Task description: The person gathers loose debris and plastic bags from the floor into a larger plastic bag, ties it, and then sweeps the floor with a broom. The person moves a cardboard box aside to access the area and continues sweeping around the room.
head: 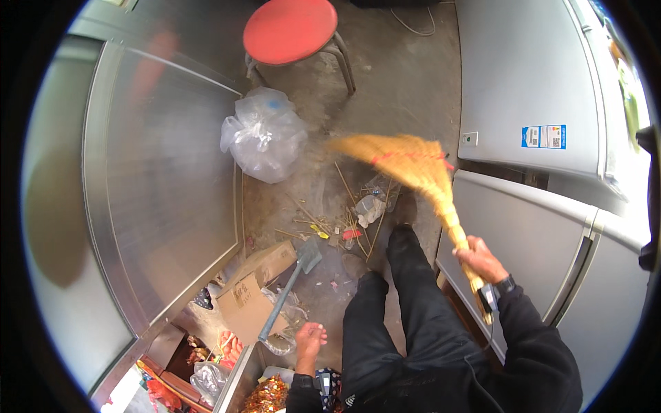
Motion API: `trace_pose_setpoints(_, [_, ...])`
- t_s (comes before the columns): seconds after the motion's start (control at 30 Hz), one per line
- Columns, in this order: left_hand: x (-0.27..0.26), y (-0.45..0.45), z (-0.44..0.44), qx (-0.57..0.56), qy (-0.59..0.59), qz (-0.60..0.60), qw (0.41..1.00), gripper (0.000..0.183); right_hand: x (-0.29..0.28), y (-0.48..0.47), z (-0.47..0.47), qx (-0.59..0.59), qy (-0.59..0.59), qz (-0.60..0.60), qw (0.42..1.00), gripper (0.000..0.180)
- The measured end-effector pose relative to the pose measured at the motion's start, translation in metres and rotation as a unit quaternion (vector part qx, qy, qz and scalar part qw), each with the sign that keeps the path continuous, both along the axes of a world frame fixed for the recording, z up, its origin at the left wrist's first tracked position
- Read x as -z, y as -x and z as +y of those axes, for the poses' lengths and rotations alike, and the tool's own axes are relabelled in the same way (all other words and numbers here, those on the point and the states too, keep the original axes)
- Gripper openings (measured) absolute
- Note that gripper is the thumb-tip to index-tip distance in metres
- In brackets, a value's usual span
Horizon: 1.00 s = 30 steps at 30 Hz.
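Note:
My right hand [482, 259] grips the bound handle of a straw broom [413, 165]. The broom's bristles fan out above the floor toward the left, slightly blurred. My left hand [310, 340] is held low with loosely bent fingers and nothing in it. Beside that hand is the handle end of a small grey shovel [283, 299], whose blade lies against a cardboard box [255, 304]. Between the box and my feet lies a pile of litter: dry stalks [379, 227], a yellow scrap [319, 231], a red scrap [352, 234] and a crumpled clear plastic bag [369, 205].
A tied, puffed-up clear plastic bag [268, 137] sits by the metal cabinet [170, 155] on the left. Beyond it stands a red-topped stool [290, 31]. White appliances [521, 77] line the right side. Bagged goods [209, 379] are at lower left.

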<state>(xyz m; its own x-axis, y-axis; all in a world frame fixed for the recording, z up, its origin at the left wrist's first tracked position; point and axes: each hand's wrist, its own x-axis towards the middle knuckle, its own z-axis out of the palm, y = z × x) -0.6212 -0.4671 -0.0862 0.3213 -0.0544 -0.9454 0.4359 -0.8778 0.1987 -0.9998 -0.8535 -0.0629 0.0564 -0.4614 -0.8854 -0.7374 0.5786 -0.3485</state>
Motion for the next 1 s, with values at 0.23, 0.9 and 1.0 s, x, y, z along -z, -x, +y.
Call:
trace_pose_setpoints(0.23, [0.0, -0.008, 0.076, -0.023, -0.003, 0.013, 1.0, 0.016, 0.115, -0.057, 0.028, 0.078, 0.053, -0.041, 0.995, 0.042])
trace_pose_setpoints(0.9, [-0.003, 0.051, 0.034, 0.025, -0.054, 0.033, 0.998, 0.016, 0.152, 0.014, -0.094, 0.23, 0.128, -0.14, 0.954, 0.037])
trace_pose_setpoints(1.0, [-0.01, 0.061, 0.02, 0.032, -0.016, 0.016, 0.999, 0.016, 0.163, 0.025, -0.071, 0.127, 0.1, -0.146, 0.976, 0.042])
